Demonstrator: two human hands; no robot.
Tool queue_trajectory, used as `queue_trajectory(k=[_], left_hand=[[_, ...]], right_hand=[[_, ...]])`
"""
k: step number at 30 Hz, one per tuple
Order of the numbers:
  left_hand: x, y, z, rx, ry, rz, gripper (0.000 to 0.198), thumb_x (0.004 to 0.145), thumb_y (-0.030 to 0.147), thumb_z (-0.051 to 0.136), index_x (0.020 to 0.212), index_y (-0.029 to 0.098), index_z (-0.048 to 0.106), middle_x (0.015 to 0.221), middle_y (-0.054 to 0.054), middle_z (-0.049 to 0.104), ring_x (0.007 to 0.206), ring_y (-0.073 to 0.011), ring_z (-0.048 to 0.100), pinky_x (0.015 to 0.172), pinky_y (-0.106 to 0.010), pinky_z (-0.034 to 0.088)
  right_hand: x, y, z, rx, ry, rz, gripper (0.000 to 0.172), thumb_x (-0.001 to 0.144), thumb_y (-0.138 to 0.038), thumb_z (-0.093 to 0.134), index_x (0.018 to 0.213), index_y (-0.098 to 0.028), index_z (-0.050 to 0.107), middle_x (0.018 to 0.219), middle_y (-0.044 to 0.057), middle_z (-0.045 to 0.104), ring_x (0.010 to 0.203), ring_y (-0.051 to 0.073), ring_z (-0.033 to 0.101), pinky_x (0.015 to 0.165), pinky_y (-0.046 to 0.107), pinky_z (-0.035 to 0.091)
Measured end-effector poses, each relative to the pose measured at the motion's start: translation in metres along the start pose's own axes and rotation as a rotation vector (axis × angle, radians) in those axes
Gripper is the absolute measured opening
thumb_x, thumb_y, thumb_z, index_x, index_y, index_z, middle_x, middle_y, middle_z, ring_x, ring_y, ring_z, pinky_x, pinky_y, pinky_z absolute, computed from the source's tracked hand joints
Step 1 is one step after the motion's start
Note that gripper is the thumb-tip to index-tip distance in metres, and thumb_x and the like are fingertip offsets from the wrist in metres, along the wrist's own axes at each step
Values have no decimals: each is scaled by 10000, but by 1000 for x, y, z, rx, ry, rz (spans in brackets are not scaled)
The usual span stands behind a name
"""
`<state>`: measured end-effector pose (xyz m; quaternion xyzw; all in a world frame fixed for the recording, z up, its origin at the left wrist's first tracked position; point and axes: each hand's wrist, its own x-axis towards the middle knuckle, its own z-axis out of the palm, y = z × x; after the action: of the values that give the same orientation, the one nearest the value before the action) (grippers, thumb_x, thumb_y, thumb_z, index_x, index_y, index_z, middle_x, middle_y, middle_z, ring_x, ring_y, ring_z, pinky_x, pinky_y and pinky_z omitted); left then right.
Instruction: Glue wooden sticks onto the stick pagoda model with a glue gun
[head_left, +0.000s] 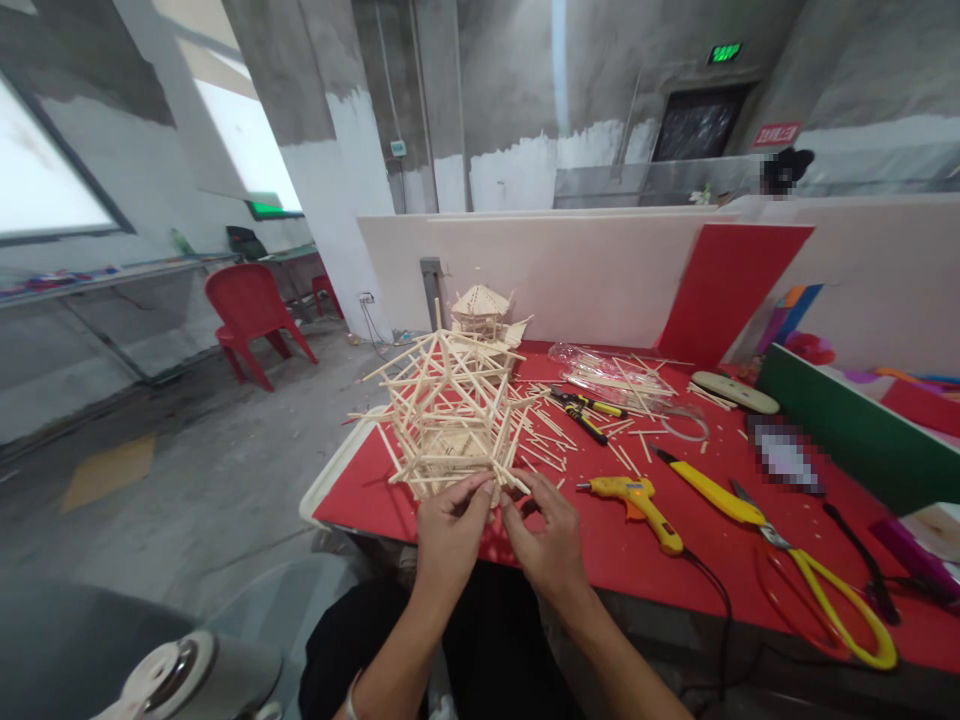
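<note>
A pavilion-shaped model [446, 400] built of thin pale wooden sticks stands at the table's near left edge. At its lower front corner my left hand [452, 520] pinches the stick frame between thumb and fingers. Just to the right, my right hand [551, 525] has its thumb and fingers closed on a stick end at that same corner. My fingertips nearly meet and cover the exact joint. Right of my hands lies a yellow hot glue gun [634, 500], its small orange light lit and its nozzle facing left.
On the red tabletop [480, 545] lie loose sticks [544, 440], pliers [581, 415], a yellow-handled utility knife [709, 490] and large scissors [810, 570]. A smaller finished-looking pavilion [482, 310] stands behind. The glue gun's cord [720, 590] hangs over the front edge.
</note>
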<state>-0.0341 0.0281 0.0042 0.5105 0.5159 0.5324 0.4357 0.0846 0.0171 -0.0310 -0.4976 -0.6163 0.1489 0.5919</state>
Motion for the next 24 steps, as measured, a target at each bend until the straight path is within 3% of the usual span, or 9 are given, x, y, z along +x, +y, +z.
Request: queue_trajectory(k=[10, 18, 24], left_hand=[[1, -1, 0, 16, -2, 3, 229, 719, 308, 679, 893, 183, 759, 725, -30, 732, 650, -176, 663, 555, -238, 531], [-1, 8, 0, 3, -10, -28, 246, 709, 324, 673, 881, 165, 747, 614, -8, 681, 490, -126, 574, 469, -213, 474], [-4, 7, -6, 29, 85, 44, 240, 696, 327, 701, 873, 166, 722, 642, -1, 640, 561, -127, 563, 537, -215, 466]], right_hand=[[0, 0, 0, -16, 9, -3, 238, 841, -226, 565, 1074, -195, 604, 871, 38, 652, 642, 120, 588, 616, 256, 508], [-2, 6, 4, -15, 17, -1, 259, 828, -205, 546, 1076, -195, 620, 913, 61, 664, 769, 157, 626, 673, 277, 530], [-2, 2, -2, -9, 6, 20, 264, 838, -195, 541, 1094, -195, 607, 897, 55, 660, 702, 139, 617, 617, 258, 521]])
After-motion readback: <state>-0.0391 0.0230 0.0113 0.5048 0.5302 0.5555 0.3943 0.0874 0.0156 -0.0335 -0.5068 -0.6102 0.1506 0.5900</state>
